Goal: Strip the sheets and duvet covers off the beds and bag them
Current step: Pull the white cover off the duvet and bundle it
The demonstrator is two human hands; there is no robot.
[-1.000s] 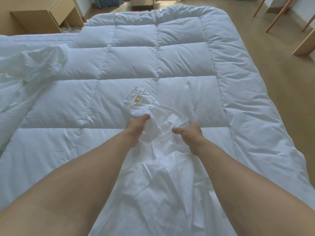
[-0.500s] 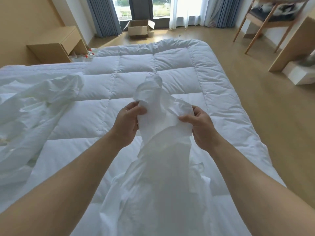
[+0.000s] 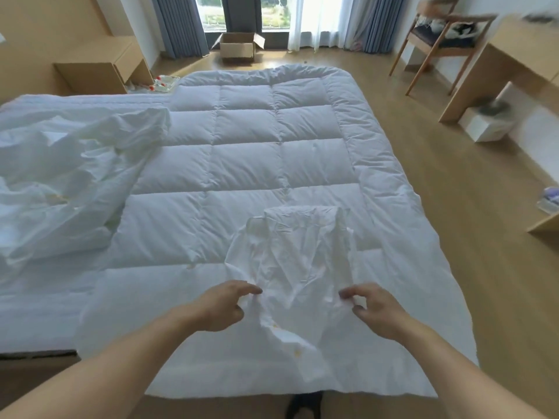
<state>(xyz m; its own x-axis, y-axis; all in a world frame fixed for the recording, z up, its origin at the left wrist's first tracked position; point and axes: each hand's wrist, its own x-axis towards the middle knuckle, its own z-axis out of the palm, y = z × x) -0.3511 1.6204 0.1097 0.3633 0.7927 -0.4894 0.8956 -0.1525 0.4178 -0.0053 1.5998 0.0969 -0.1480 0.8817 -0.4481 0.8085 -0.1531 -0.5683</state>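
The cover (image 3: 290,267), white and crumpled, lies on the quilt (image 3: 251,164) near the foot of the bed, reaching away from the person. The left hand (image 3: 222,306) is at its near left edge and the right hand (image 3: 373,311) at its near right edge, with the cloth bunched between them. Both hands have loosely curled fingers touching the folds; I cannot tell whether either one pinches the cloth or merely rests against it. A second heap of sheets (image 3: 60,182) lies well off to the left.
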